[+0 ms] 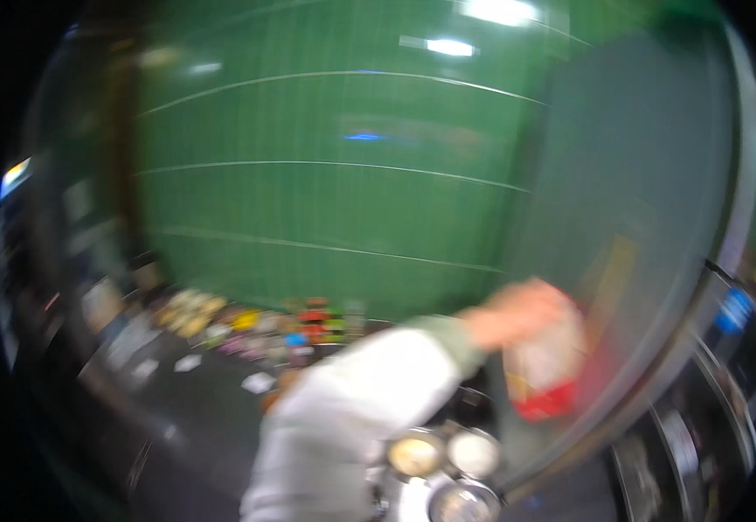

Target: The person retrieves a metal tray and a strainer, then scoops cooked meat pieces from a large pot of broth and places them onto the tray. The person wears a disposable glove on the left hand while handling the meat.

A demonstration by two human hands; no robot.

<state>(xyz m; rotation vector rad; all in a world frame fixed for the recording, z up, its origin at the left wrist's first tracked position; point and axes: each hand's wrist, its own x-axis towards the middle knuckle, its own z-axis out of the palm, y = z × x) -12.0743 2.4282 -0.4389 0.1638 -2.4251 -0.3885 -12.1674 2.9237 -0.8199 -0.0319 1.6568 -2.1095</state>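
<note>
The picture is strongly blurred. A sleeve in white with a grey-green cuff (456, 342) reaches from the bottom, left of centre, across to the right. At its end my left hand (521, 313) grips the upper part of a pale packet with red parts (544, 362), which hangs down in front of a grey panel (632, 150). What is in the packet cannot be made out. Below the forearm stand round containers: one with yellowish contents (413, 455), one with white contents (473, 453), and a metal-rimmed one (464, 506). My right hand is out of view.
Behind the dark counter (202, 417) rises a green wall (325, 215) with pale horizontal lines. Along its foot sit several small colourful items (260, 326) and a stack of red and green pieces (319, 321). White scraps (259, 383) lie on the counter. Dark shelving (684, 417) stands at right.
</note>
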